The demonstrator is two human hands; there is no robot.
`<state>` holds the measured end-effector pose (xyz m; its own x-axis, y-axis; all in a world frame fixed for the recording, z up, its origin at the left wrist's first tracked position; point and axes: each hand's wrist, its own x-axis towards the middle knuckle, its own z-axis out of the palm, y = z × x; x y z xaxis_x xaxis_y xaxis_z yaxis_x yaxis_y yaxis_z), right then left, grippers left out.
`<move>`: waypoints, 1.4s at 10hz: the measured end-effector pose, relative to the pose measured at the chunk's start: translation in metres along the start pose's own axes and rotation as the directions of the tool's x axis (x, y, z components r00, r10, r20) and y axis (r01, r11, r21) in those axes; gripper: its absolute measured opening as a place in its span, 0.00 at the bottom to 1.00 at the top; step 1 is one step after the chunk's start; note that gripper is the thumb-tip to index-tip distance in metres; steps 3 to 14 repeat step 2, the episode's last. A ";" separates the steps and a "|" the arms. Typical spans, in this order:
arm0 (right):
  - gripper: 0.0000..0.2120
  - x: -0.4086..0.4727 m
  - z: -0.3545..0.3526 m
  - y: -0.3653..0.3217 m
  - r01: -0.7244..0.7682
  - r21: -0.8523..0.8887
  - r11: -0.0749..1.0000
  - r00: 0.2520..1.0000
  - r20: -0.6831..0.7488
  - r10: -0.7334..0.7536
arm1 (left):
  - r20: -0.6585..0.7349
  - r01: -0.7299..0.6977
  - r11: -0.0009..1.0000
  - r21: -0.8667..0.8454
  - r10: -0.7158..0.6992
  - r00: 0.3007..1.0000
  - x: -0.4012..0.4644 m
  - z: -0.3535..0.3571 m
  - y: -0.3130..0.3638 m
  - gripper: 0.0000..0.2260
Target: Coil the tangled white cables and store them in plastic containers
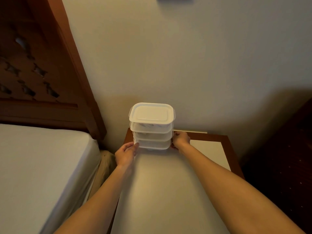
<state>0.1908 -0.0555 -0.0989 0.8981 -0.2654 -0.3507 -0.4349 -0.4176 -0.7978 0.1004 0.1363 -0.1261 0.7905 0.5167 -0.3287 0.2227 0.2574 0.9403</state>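
Observation:
A stack of several lidded, translucent white plastic containers stands at the far left of the bedside table's white top, close to the wall. Something pale shows faintly through the upper container's wall; whether it is cable I cannot tell. My left hand grips the left side of the bottom container with curled fingers. My right hand grips its right side. No loose cable is in view.
The table has a brown wooden rim. A bed with a white mattress and a carved wooden headboard lies to the left. A beige wall is right behind the stack. Dark furniture stands at the right.

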 end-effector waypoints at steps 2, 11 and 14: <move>0.08 -0.018 -0.016 -0.002 0.066 -0.113 0.991 0.995 -0.070 -0.074 | -0.165 0.174 0.951 0.255 -0.135 0.977 -0.010 0.003 0.014 0.21; 0.08 -0.018 -0.016 -0.002 0.066 -0.113 0.991 0.995 -0.070 -0.074 | -0.165 0.174 0.951 0.255 -0.135 0.977 -0.010 0.003 0.014 0.21; 0.08 -0.018 -0.016 -0.002 0.066 -0.113 0.991 0.995 -0.070 -0.074 | -0.165 0.174 0.951 0.255 -0.135 0.977 -0.010 0.003 0.014 0.21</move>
